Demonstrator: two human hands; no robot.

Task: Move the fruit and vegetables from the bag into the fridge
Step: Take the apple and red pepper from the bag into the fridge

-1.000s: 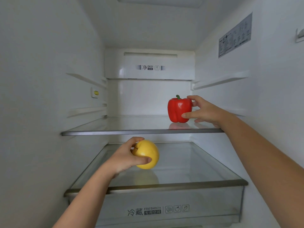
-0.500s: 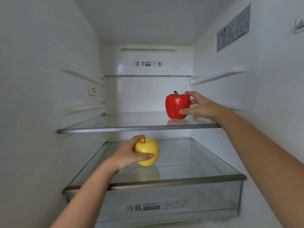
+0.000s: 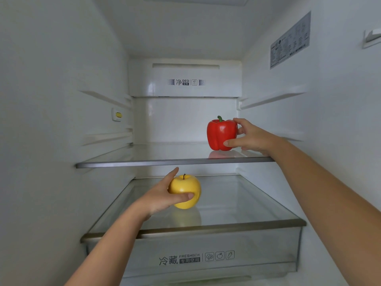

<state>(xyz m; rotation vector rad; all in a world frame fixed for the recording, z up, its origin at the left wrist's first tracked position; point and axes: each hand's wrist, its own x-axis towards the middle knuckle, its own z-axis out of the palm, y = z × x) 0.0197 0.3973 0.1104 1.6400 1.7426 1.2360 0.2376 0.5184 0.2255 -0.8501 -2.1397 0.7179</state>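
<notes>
I look into an open white fridge. A red bell pepper (image 3: 220, 134) stands upright on the upper glass shelf (image 3: 144, 159), toward its right side. My right hand (image 3: 250, 136) grips the pepper from the right, thumb low on its front. A yellow apple (image 3: 186, 185), stem up, rests on the lower glass shelf (image 3: 247, 205), near the middle. My left hand (image 3: 162, 195) is wrapped around the apple from the left, thumb across its front. The bag is not in view.
Under the lower shelf sits a clear drawer (image 3: 257, 250) labelled FRESHBOX. A white deodoriser panel (image 3: 185, 81) spans the back wall. A small yellow switch (image 3: 118, 114) is on the left wall and a label (image 3: 290, 39) on the right wall.
The apple has turned upright, stem now on top, and come down onto the lower shelf. The pepper stays in place on the upper shelf with my right hand still on it.
</notes>
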